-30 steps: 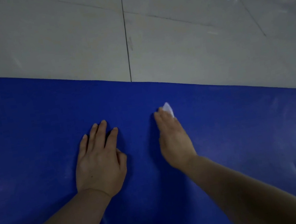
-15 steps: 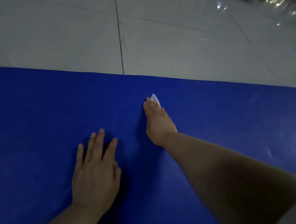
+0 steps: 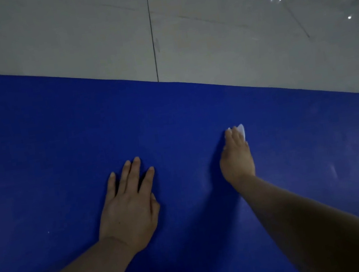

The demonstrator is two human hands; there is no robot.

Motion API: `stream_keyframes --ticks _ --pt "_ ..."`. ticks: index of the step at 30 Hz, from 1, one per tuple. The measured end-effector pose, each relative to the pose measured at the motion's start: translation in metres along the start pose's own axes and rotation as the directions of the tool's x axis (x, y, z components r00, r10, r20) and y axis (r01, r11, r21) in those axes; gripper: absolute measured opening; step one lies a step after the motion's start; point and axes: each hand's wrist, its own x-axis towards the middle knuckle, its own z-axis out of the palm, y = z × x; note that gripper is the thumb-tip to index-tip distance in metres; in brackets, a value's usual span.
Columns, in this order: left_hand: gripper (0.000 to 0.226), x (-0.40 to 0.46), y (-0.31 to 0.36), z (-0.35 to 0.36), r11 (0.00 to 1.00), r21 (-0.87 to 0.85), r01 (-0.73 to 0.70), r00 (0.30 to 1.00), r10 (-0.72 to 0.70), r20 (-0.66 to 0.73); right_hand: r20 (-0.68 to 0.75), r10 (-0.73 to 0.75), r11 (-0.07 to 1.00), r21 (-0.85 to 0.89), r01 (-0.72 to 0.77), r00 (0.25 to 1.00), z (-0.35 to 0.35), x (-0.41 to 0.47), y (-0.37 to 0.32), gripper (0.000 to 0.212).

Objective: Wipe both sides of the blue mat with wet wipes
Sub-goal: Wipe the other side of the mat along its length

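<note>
Mat (image 3: 58, 142) lies flat on a pale tiled floor (image 3: 228, 35) and fills the lower view; its far edge runs diagonally below a tile joint.

Left hand (image 3: 128, 204): palm down on the mat, fingers straight and slightly spread, holding nothing. Reads as a brace.

Right hand (image 3: 236, 157): further toward the mat's far edge and to the right of the left hand, fingers laid over a white wipe (image 3: 241, 130). Only a corner of the wipe shows past the fingertips. Whether the fingers curl round it or just press it flat, cannot tell.

Judged step: wiping the upper face, mid-area. Underside not yet reached.

Risks:
- The wipe looks bunched small under the fingers. It could roll or slip out on a stroke, so that bare fingers smear the mat instead.
- A narrow contact patch may leave unwiped strips between passes, especially toward the far edge.
- If the left hand lifts, drag from the wipe could shift or ruck the mat.
- Faint pale marks on the mat right of the right forearm; residue or glare, unclear.
</note>
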Motion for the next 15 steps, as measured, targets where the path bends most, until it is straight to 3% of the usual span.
stream_keyframes --ticks 1,3,5,7,9,10,12,14,15 --pt "0.059 0.000 0.000 0.000 1.000 0.002 -0.002 1.000 0.002 -0.002 -0.043 -0.077 0.996 -0.048 0.075 0.996 0.003 -0.006 -0.004 0.052" --pt "0.058 0.000 0.001 0.000 1.000 0.001 -0.005 1.000 0.005 -0.005 0.064 -0.326 0.923 -0.193 0.332 0.943 0.012 -0.034 -0.022 0.057" --pt "0.058 0.000 0.001 -0.002 1.000 -0.005 -0.003 1.000 0.003 0.001 0.061 -0.534 0.839 -0.089 0.537 0.843 0.034 -0.061 -0.033 0.053" --pt "0.058 0.001 0.001 -0.003 1.000 -0.007 -0.002 1.000 0.002 0.008 0.057 -0.539 0.841 -0.023 0.541 0.840 0.033 -0.067 -0.035 0.053" --pt "0.058 0.001 0.000 -0.003 1.000 -0.007 0.001 1.000 -0.001 0.014 -0.031 -0.464 0.883 -0.090 0.460 0.885 0.026 -0.053 -0.010 0.052" --pt "0.058 0.001 0.000 -0.002 1.000 -0.007 0.002 1.000 -0.002 0.016 -0.037 -0.299 0.954 -0.047 0.297 0.954 0.019 -0.043 0.005 0.051" --pt "0.058 0.001 0.000 -0.002 1.000 -0.009 0.003 1.000 -0.003 0.020 -0.129 0.016 0.986 0.168 0.006 0.992 0.009 -0.023 0.028 0.050" --pt "0.058 0.002 0.001 -0.001 1.000 -0.010 0.005 1.000 -0.005 0.018 -0.127 0.091 0.988 0.139 -0.074 0.988 0.010 -0.025 0.031 0.053" --pt "0.058 0.002 0.001 -0.002 1.000 -0.010 0.005 1.000 -0.005 0.019 -0.106 0.031 0.992 0.125 -0.017 0.994 0.014 -0.037 0.021 0.053"
